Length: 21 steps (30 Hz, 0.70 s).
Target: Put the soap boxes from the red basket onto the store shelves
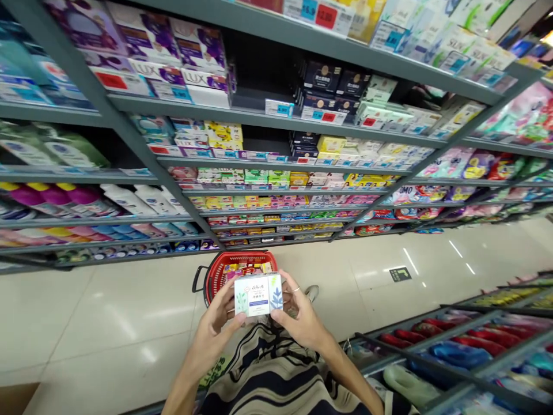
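Observation:
Between my two hands is a small white soap box (258,295) printed with green and blue leaves, its front turned up toward me. My left hand (221,314) grips its left end, thumb on the lower front edge. On the other end, my right hand (300,314), with a ring on one finger, is closed in the same way. Just beyond the box, a red shopping basket (215,271) stands on the floor with several colourful packs inside; the box and my hands cover part of it.
Ahead rise grey shelves (259,115) stacked with soap boxes, with bottles (125,199) to the left and bagged goods (479,164) to the right. A low rack of slippers (458,351) stands at lower right. The tiled floor (142,311) bears a green sign (400,274).

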Each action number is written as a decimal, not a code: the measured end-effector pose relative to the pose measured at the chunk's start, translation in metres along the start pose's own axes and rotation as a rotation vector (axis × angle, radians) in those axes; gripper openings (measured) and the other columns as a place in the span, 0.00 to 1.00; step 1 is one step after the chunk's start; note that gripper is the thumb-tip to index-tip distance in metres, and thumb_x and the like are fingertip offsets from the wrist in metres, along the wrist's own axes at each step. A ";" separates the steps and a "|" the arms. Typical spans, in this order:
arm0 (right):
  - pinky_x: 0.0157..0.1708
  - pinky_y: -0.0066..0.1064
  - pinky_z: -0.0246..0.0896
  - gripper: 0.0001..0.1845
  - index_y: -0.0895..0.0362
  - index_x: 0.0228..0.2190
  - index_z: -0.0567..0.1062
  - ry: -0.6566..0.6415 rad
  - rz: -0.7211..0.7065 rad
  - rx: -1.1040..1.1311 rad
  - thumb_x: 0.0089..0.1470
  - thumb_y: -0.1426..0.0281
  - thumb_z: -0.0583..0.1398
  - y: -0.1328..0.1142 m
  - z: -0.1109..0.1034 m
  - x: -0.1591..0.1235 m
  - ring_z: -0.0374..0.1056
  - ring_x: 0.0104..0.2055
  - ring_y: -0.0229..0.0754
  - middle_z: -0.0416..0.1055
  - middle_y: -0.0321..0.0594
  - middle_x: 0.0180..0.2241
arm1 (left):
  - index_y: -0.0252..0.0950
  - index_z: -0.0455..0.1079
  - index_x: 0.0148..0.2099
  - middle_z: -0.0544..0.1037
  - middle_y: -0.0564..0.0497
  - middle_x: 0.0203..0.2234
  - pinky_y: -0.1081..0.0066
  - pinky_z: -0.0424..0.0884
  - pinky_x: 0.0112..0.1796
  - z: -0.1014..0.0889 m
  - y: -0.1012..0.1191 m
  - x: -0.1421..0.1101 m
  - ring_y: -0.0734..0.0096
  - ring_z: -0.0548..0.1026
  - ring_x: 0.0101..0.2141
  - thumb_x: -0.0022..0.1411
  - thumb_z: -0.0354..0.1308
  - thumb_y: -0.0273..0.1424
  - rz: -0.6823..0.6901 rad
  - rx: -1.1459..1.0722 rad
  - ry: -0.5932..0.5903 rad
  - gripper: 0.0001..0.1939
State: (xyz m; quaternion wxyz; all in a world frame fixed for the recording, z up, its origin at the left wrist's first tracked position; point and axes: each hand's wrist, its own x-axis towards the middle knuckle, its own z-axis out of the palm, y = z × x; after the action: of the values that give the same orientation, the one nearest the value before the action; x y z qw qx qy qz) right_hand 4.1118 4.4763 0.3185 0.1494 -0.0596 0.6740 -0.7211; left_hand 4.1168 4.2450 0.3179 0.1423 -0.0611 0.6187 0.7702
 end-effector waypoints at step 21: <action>0.42 0.34 0.67 0.43 0.52 0.70 0.60 0.055 -0.089 0.146 0.61 0.53 0.67 -0.018 -0.162 -0.029 0.72 0.41 0.44 0.76 0.39 0.39 | 0.43 0.56 0.73 0.75 0.38 0.59 0.71 0.73 0.36 0.158 0.001 0.037 0.62 0.78 0.42 0.63 0.69 0.44 0.010 0.163 -0.052 0.42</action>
State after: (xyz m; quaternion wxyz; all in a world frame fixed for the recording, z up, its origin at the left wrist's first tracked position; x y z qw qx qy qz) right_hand 4.0904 4.6398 0.3261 0.1027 -0.0584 0.6201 -0.7756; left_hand 4.0939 4.4031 0.3445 0.1589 -0.0260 0.6756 0.7195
